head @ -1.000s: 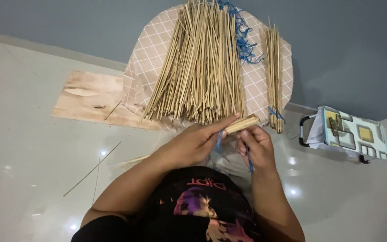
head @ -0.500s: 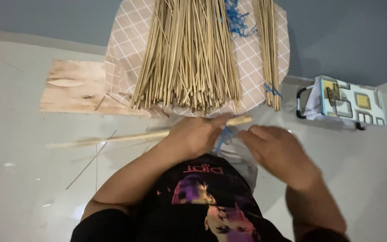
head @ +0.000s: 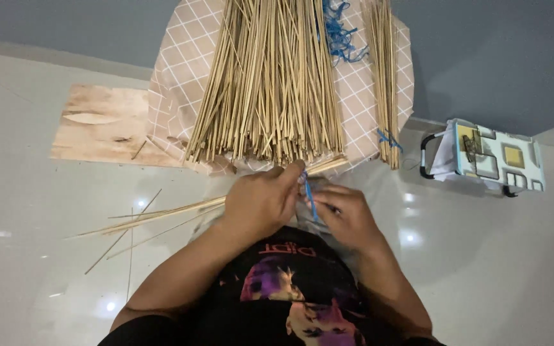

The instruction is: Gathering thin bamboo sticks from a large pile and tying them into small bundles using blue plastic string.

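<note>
A black short-sleeved T-shirt is worn, printed on the chest with a graphic in purple, pink and orange under a line of pinkish lettering. Both forearms are left bare; no rings or watch are seen.

— Where are you working?

— At home, I'd say — on the floor of a plain room. I sit on glossy pale floor tiles that mirror the ceiling lights, right by a bare grey-blue wall.

— What makes it a home and not a workshop?

— There is no bench. My pile of thin bamboo sticks lies on a pink checked cloth spread over the tiles, with a scrap of plywood board beside it. Loose sticks are scattered on the floor, and a small patterned bag stands near the wall.
</note>
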